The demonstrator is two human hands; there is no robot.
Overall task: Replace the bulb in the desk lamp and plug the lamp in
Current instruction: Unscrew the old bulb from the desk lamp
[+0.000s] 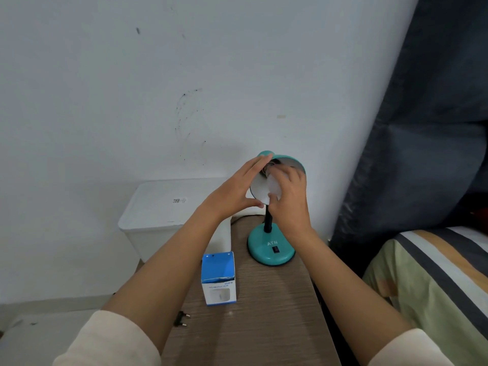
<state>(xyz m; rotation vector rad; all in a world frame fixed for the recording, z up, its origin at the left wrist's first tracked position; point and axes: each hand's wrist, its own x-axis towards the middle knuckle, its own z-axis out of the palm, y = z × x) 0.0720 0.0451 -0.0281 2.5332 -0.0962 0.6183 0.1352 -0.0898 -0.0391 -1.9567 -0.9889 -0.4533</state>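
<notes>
A teal desk lamp stands on a wooden bedside table point(264, 313), its round base point(270, 250) marked ATN with a black switch. The lamp shade point(289, 161) is tilted toward me, white inside. My left hand point(233, 190) cups the shade's left rim, thumb under it. My right hand point(289, 196) reaches into the shade, fingers closed around a white bulb point(274, 187). The bulb's base sits at the socket deep in the shade. The lamp's black plug point(181, 319) lies loose at the table's left front edge.
A blue and white bulb box point(218, 278) stands upright on the table left of the lamp base. A white lidded bin point(169, 215) sits against the wall behind it. A bed with a striped cover point(435, 273) and a dark curtain point(422, 128) fill the right side.
</notes>
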